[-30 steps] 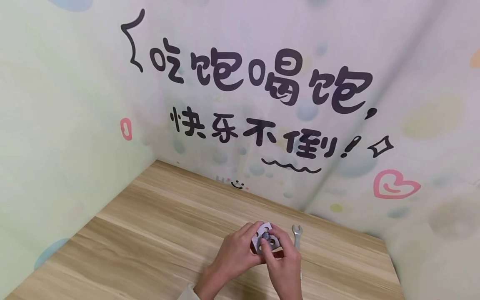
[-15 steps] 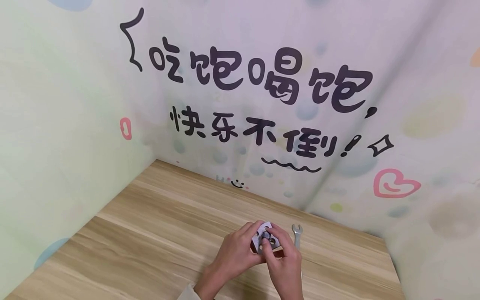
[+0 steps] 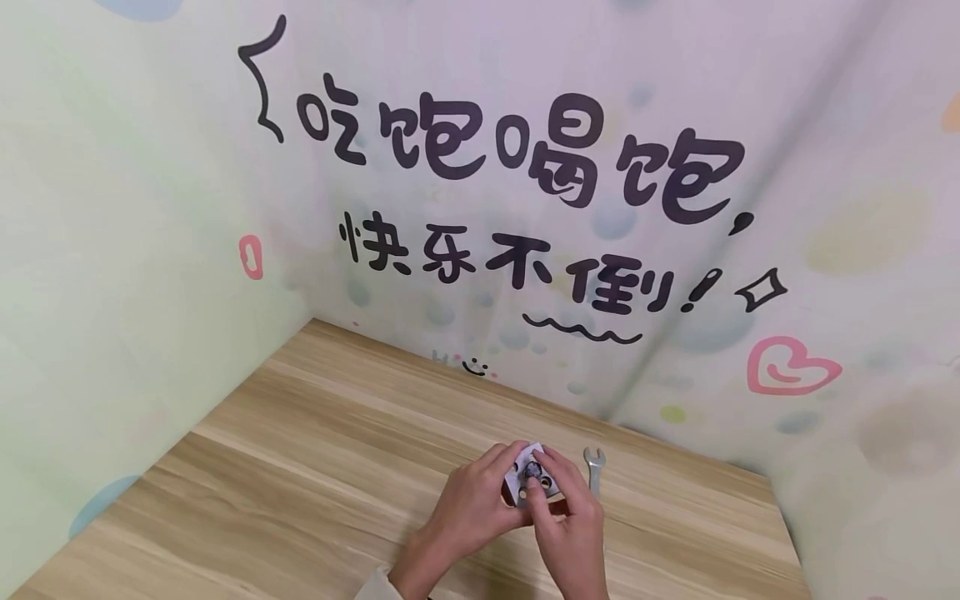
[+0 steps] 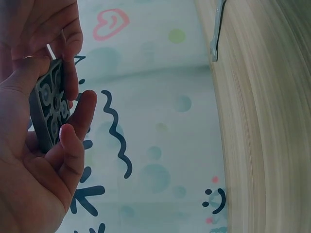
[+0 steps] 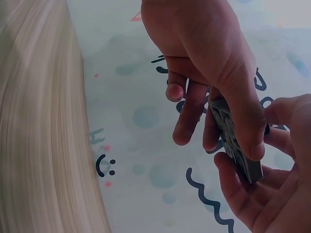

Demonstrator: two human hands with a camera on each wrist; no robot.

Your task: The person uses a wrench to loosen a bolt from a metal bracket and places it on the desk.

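Note:
A square grey block [image 3: 513, 482] with round holes near its corners is held up between both hands over the table. My left hand [image 3: 468, 500] grips it by its edges. A dark, rounded knob-like piece [image 3: 533, 470] stands at the middle of its face. My right hand [image 3: 573, 533] pinches that piece between thumb and index finger. In the left wrist view the block's other face [image 4: 57, 104] shows a recessed pattern with round shapes. The right wrist view has the right thumb [image 5: 253, 141] lying across the block, hiding much of it.
A metal open-end wrench [image 3: 595, 471] lies on the wood-grain table [image 3: 315, 467] just beyond the right hand, which hides its lower part. Pale printed walls [image 3: 450, 358] with black lettering enclose the table at the back and sides.
The right thumb and index finger have shifted slightly on the dark knob-like piece. The left hand, the block and the wrench stay almost where they were.

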